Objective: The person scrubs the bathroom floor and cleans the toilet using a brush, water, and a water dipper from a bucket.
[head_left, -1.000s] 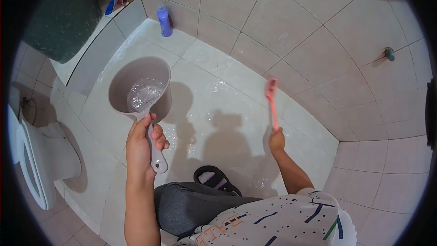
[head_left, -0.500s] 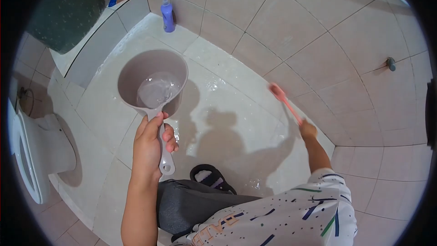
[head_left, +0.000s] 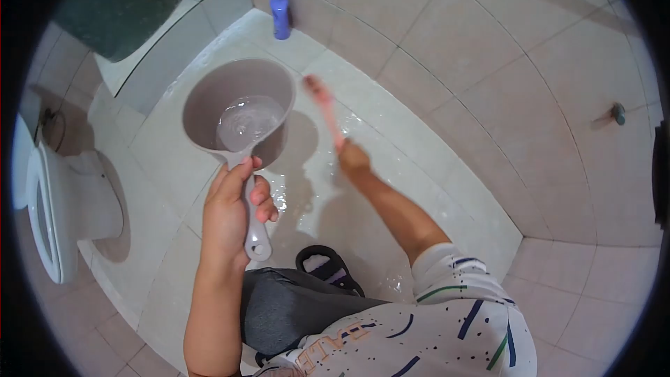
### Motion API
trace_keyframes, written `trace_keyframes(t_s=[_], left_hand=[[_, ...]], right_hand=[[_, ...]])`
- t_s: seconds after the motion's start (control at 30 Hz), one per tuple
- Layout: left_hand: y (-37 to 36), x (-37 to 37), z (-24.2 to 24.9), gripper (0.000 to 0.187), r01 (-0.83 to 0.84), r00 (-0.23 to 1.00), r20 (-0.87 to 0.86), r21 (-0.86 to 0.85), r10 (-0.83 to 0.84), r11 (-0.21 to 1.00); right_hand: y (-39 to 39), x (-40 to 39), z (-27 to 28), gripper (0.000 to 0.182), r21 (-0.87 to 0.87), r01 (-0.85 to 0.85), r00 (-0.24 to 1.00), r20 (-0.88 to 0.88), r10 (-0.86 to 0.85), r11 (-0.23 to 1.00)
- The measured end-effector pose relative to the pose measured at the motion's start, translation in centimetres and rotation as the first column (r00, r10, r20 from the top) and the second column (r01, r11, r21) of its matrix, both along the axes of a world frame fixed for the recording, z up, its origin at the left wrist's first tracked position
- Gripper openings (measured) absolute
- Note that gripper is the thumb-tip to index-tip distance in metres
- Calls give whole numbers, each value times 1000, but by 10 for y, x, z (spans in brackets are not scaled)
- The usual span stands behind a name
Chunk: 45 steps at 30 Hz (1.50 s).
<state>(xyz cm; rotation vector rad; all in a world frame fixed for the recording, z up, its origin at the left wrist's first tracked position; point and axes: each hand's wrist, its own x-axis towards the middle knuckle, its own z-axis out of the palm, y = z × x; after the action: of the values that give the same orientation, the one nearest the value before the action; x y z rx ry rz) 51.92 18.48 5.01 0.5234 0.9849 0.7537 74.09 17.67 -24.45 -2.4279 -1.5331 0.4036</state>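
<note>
My left hand (head_left: 229, 202) is wrapped round the handle of a greyish water dipper (head_left: 202, 115). Some clear water (head_left: 248, 122) swirls in its bottom, and the dipper is held over the floor. To the right of it, my right hand (head_left: 354, 158) grips the handle of a pink brush (head_left: 325, 106). The brush head points up and left, close to the dipper's right side, and is smeared by motion. Beneath both hands spreads the wet tiled floor (head_left: 440, 202), with bright reflections and my shadow on it.
A purple bottle (head_left: 280, 15) stands in the corner by the tiled wall (head_left: 474, 42). At the left is a white toilet (head_left: 91, 195). A dark green container (head_left: 122, 7) rests on a ledge at upper left. My slippered foot (head_left: 328, 270) is below the dipper.
My right hand has swung the pink brush left, away from the wall base toward the dipper. My left hand still holds the dipper in nearly the same place. The view has shifted slightly.
</note>
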Motion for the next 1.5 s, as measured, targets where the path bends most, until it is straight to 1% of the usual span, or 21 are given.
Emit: trace_keyframes(t_s=[0.03, 0.07, 0.17, 0.27, 0.37, 0.43, 0.5, 0.53, 0.6, 0.7, 0.73, 0.83, 0.9, 0.93, 1.0, 1.03, 1.1, 1.17, 1.27, 1.37, 1.5], left_hand=[[1, -2, 0, 16, -22, 1000, -6, 6, 22, 1000], [2, -3, 0, 16, -24, 1000, -15, 8, 25, 1000], [4, -7, -3, 16, -41, 999, -17, 8, 41, 999], [6, -16, -6, 15, -66, 998, -9, -8, 66, 998], [11, -33, -12, 15, -144, 988, 53, -24, 145, 989], [15, -53, -15, 15, -187, 976, 108, -34, 190, 982], [17, -79, -17, 15, -230, 958, 168, -34, 233, 973], [15, -93, -18, 15, -249, 961, 115, -17, 249, 968], [7, -127, -19, 17, -279, 959, 49, 13, 278, 960], [-15, -178, -12, 17, -349, 931, -106, 21, 349, 937], [-26, -197, -11, 18, -353, 922, -154, 46, 356, 934], [-61, -247, -8, 17, -433, 871, -235, 51, 432, 900], [-84, -277, -16, 17, -471, 852, -231, 53, 469, 881], [-92, -287, -22, 16, -499, 837, -231, 52, 497, 865], [-100, -296, -40, 15, -571, 803, -189, 29, 565, 821], [-104, -302, -49, 15, -637, 761, -159, 2, 629, 771], [-106, -305, -63, 14, -654, 747, -147, 14, 649, 756], [-104, -309, -74, 14, -689, 719, -127, -5, 683, 725], [-100, -309, -91, 14, -653, 757, -30, -34, 653, 756], [-97, -299, -98, 14, -580, 814, 10, -39, 581, 813], [-102, -279, -101, 13, -472, 876, -95, 31, 473, 881]], right_hand=[[-9, -32, -15, 31, 189, -223, 969, 149, 196, 956], [-13, -59, 20, 29, 10, -282, 959, -37, 282, 959], [-34, -65, 21, 29, -4, -441, 876, -220, 430, 897], [-42, -13, 26, 31, -98, -11, 991, -132, -2, 995], [-58, 28, 36, 37, -122, 247, 950, -165, -265, 961], [-65, -12, 22, 40, -30, 238, 948, -211, -239, 971], [-72, -89, 20, 40, -86, 56, 959, -273, -77, 995], [-80, -116, -9, 37, 115, -203, 904, -360, 232, 972], [-71, -172, 39, 35, -86, -531, 800, -378, 466, 843], [-46, -171, 36, 34, -164, -609, 789, -229, 571, 776], [-39, -151, 25, 34, 19, -521, 840, -167, 516, 853], [-4, -92, 57, 40, -199, -42, 997, -72, 28, 979], [7, -72, 44, 39, -203, 201, 951, -195, -241, 958], [3, -87, 47, 39, -203, 201, 952, -191, -240, 958], [-7, -140, 57, 38, -167, -34, 975, -224, -4, 985], [-18, -171, 66, 39, -283, -199, 972, -179, 153, 938], [-53, -216, 94, 39, -452, -534, 838, -172, 518, 714], [-70, -224, 126, 40, -546, -624, 730, -150, 667, 559], [-69, -166, 114, 42, -522, -376, 891, 25, 454, 766], [-74, -122, 128, 45, -456, -2, 983, 160, 85, 890], [-128, -166, 64, 48, -334, 68, 997, 3, -71, 940]])
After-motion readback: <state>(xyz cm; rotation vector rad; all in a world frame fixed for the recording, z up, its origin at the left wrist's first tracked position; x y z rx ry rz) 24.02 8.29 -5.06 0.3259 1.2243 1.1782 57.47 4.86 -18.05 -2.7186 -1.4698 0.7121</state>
